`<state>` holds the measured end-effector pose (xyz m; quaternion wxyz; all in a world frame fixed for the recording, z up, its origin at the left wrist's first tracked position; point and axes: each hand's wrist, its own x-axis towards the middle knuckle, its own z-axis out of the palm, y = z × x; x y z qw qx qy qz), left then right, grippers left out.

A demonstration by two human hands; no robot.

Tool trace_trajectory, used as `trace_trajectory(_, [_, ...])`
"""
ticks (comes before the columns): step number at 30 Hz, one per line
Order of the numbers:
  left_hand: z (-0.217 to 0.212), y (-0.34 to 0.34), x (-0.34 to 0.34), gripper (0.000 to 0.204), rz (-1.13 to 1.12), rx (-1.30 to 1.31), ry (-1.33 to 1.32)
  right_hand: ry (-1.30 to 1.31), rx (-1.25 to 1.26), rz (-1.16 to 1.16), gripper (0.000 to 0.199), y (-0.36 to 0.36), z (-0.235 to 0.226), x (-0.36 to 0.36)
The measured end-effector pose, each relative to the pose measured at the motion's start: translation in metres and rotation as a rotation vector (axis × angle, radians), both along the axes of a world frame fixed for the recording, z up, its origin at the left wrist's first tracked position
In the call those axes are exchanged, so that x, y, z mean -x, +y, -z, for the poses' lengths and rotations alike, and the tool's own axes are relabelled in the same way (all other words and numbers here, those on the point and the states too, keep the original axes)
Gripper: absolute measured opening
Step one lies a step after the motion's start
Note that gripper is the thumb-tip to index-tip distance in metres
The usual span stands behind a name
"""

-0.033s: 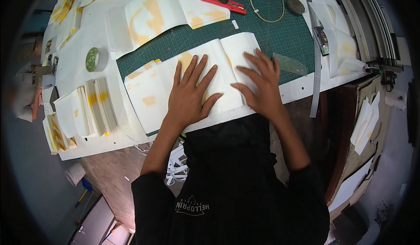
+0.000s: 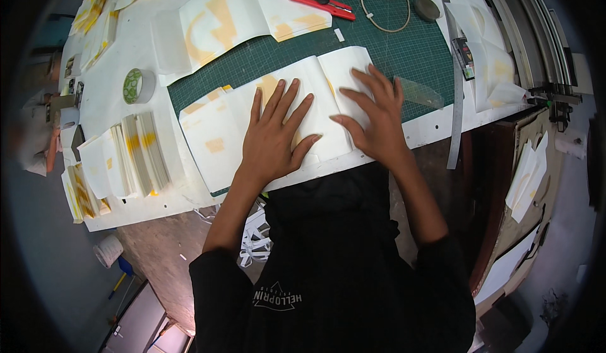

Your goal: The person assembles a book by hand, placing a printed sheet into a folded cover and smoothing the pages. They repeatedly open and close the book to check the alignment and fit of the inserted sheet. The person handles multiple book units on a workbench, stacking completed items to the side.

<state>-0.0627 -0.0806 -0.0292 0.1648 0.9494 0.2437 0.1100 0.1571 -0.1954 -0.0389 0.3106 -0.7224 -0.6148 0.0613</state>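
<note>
A white paper sheet with pale orange printing and fold lines lies on the green cutting mat near the table's front edge. My left hand rests flat on its middle, fingers spread. Over the sheet's right panel is my right hand, fingers apart and slightly bent, beside a crease; whether all its fingertips touch the paper I cannot tell. Neither hand grips anything. Beyond the sheet lies a second printed sheet, also creased, with a red utility knife across its right part.
Stacks of folded paper stand at the left, near a roll of tape. A metal ruler overhangs the front edge at right. A cable and a round dark object sit on the mat. Paper strips lie below the table.
My right hand has shifted very slightly to the left and away from me over the sheet. My left hand stays where it was.
</note>
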Motion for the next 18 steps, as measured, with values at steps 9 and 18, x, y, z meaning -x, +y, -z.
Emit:
trace_trajectory(9, [-0.001,0.001,-0.002,0.065,0.006,-0.005,-0.008,-0.053,-0.032,0.096,0.052,0.089,0.014,-0.018])
trace_trajectory(18, [0.000,0.000,-0.001,0.065,-0.006,-0.004,-0.009,-0.091,0.040,0.023,0.065,0.059,0.002,-0.017])
